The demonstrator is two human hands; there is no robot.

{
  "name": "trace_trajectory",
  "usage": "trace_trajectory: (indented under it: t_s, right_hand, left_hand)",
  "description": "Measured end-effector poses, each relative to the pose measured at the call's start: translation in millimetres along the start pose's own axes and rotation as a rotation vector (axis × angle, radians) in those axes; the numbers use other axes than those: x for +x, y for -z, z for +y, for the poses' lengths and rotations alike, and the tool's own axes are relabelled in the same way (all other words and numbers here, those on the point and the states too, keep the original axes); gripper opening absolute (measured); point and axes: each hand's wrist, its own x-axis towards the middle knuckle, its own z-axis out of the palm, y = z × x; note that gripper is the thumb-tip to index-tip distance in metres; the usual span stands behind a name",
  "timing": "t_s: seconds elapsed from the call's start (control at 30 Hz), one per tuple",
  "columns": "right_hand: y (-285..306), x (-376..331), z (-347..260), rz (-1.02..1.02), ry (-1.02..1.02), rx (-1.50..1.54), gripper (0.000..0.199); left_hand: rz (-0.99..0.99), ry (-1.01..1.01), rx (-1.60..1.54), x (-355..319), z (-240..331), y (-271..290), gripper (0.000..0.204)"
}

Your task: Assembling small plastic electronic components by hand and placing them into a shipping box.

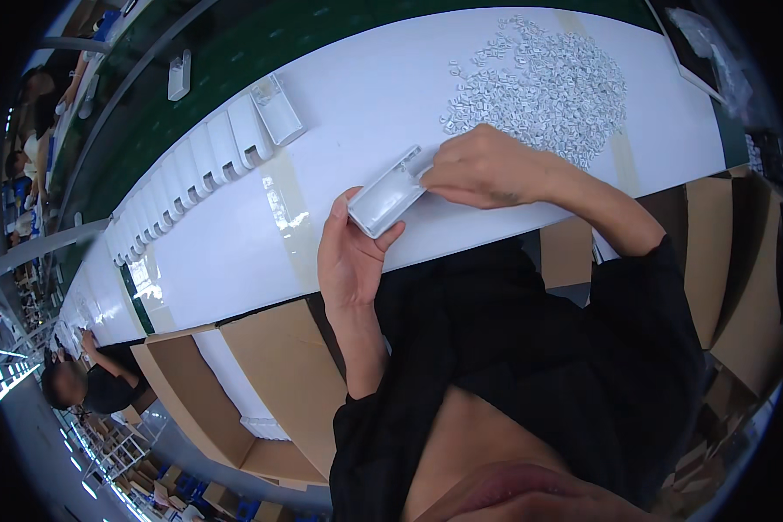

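My left hand (354, 252) holds a white, open-topped plastic housing (384, 198), tilted, its hollow side up. The thumb and fingers grip its lower end. At the housing's upper right edge my right hand (483, 167) is closed in a pinch; what lies between its fingertips, if anything, is hidden. Beyond that hand spreads a large heap of small white and clear plastic pieces (539, 87). To the left, a long row of similar white housings (202, 157) stands side by side, and the one at its right end (278, 111) lies with its hollow side showing.
An open cardboard box (278, 374) with white contents stands below the table's near edge at left. More cardboard (713, 252) is at right. One white housing (179, 75) lies on the green surface beyond the white table (348, 96). Another person (96, 374) works at far left.
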Motion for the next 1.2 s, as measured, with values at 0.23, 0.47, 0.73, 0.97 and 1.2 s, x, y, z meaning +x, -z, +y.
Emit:
trace_trajectory:
  t_s: [0.23,0.47,0.73,0.97,1.2]
  right_hand:
    - [52.5,8.3,61.8,0.073,-0.32,-0.45,0.007]
    - [50.9,28.9,85.2,-0.085,-0.336,-0.653,0.016]
    - [61.2,35.0,59.7,-0.25,-0.408,-0.729,0.011]
    - [53.3,34.5,62.8,-0.203,-0.405,-0.635,0.013]
    - [9.3,79.3,-51.9,0.225,-0.801,0.817,0.016]
  left_hand:
    - [-0.074,-0.096,-0.079,0.8,8.9,-7.9,0.045]
    - [0.04,-0.161,-0.205,-4.1,17.3,7.7,0.045]
    - [0.023,-0.126,-0.121,-6.9,11.2,7.0,0.04]
    - [0.073,-0.128,-0.119,-7.4,12.5,-8.1,0.053]
    - [0.106,-0.352,0.19,0.1,2.8,-37.7,0.052]
